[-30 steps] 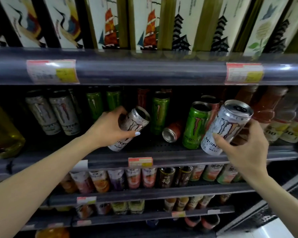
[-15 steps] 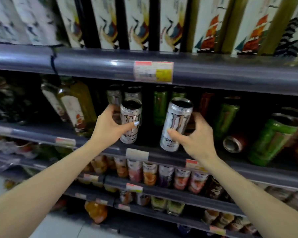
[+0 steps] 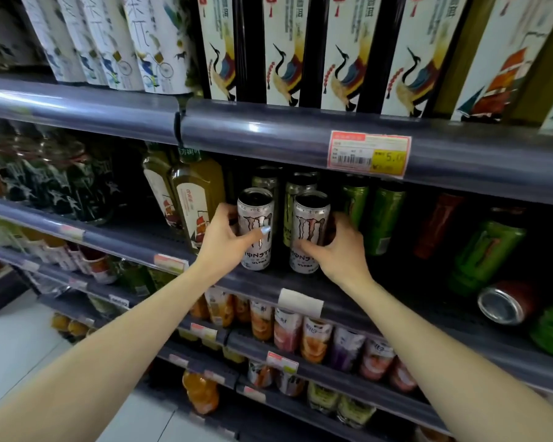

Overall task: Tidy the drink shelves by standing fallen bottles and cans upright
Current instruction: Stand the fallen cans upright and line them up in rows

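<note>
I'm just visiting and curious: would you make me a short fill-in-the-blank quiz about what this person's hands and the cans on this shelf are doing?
1. Each hand holds one ____ can with a claw logo: the left hand on the left white can, the right hand on the right white can.
2. Both held cans stand ____ on the shelf.
3. Far to the right, a red can lies on its ____.
4. Right of the right hand stand tall ____ cans.

Missing words: white; upright; side; green

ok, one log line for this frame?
left hand: holds white can, upright | right hand: holds second white can, upright | red can: on its side, far right | step: placing
</note>
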Motion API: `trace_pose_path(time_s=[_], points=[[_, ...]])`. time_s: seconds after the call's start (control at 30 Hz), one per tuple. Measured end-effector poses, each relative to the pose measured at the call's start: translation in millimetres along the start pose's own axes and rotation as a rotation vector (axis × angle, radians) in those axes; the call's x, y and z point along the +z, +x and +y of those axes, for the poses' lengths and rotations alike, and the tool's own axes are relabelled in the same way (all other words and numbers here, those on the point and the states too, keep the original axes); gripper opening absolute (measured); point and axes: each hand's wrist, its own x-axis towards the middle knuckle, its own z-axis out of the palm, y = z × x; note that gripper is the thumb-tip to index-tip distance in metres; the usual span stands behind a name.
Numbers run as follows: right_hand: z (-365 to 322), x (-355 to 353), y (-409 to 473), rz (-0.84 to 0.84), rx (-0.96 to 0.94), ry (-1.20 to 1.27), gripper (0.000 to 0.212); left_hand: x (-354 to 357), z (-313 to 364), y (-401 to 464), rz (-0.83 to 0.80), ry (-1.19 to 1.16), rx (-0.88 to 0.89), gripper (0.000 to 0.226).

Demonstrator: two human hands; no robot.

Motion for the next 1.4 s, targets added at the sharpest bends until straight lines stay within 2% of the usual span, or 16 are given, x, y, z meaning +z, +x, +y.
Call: trace_pose_path(time_s=[0.17,0.33,0.47,0.67,1.07,1.4], points=[[-1.6,7.5,5.8,-0.002,0.015,0.004,0.07,-0.2,-1.3,7.4,-0.061,-0.018,-0.01,0.056],[-1.9,12.2,6.6,0.01,0.026,0.021,0.073,1.6,1.9,11.5,-0.108,-0.021,0.012,0.048],[-1.9,14.7,6.8,0.03,0.025,0.001,0.075,5.0,5.6,14.5,-0.155,-0.053,0.036,0.053],[-2.2,18.6,4.9,0.058,0.011,-0.007,0.075,9.2,6.3,15.7,-0.161,-0.025,0.076,0.055],[-4.9,23.8,4.9,0.054,0.006,0.005,0.077,1.3,2.1,18.3,-0.134,0.034,0.112,0.042],[-7.6,26.9,5.1,0.055,0.003,0.001,0.08,-0.3,3.4,17.6,-0.124,0.071,0.139,0.048]])
